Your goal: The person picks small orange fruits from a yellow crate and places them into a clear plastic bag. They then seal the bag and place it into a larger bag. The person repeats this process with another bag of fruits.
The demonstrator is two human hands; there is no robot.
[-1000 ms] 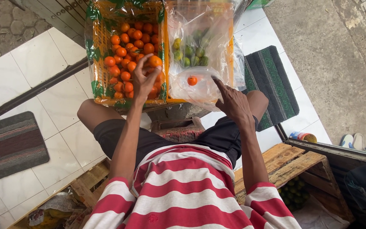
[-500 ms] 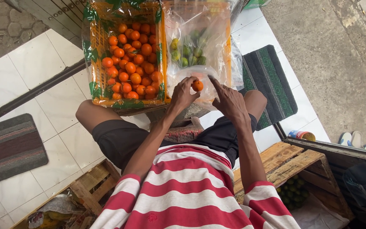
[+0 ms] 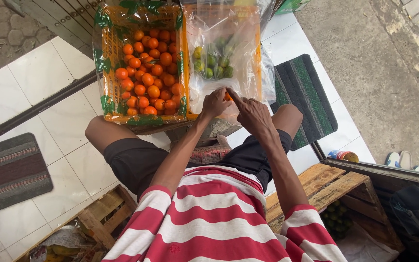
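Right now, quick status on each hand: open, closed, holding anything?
Left hand: closed on a small orange fruit at the clear plastic bag.
Right hand: open, index finger stretched to the same fruit, holding nothing.

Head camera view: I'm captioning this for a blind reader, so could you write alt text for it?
A seated person's left hand holds a small orange fruit at a clear plastic bag of green fruit, with the right hand touching it. Beside it stands an orange crate of orange fruit on white floor tiles.
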